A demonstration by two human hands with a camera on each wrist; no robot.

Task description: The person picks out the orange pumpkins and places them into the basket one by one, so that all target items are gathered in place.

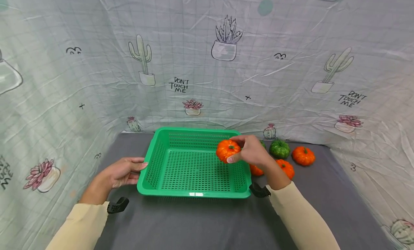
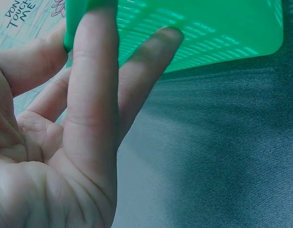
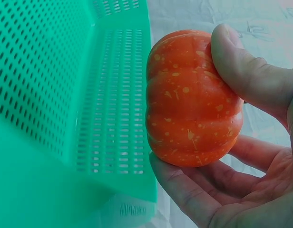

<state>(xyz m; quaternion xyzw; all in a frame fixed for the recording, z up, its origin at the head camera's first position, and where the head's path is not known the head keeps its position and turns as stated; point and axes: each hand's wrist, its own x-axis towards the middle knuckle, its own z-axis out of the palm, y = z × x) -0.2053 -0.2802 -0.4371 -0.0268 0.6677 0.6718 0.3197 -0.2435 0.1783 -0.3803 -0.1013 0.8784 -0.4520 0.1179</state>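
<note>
A green plastic basket (image 1: 194, 194) with slotted walls rests on the dark cloth. My left hand (image 1: 125, 172) pinches its left rim, thumb on top and fingers against the outer wall; in the left wrist view the fingers (image 2: 92, 95) reach up along that wall. Over the basket's right side, my right hand (image 1: 253, 151) holds a small orange pumpkin (image 1: 226, 151) between thumb and fingers. In the right wrist view this pumpkin (image 3: 194, 99) shows yellow flecks and sits beside the basket's slotted wall. The basket's visible floor is bare.
Right of the basket lie a green pumpkin (image 1: 279, 149) and orange pumpkins, one at the far right (image 1: 303, 156) and one partly behind my right forearm (image 1: 286, 169). Others are mostly hidden by my right hand. A printed cloth backdrop (image 1: 258, 81) rises behind and at the sides.
</note>
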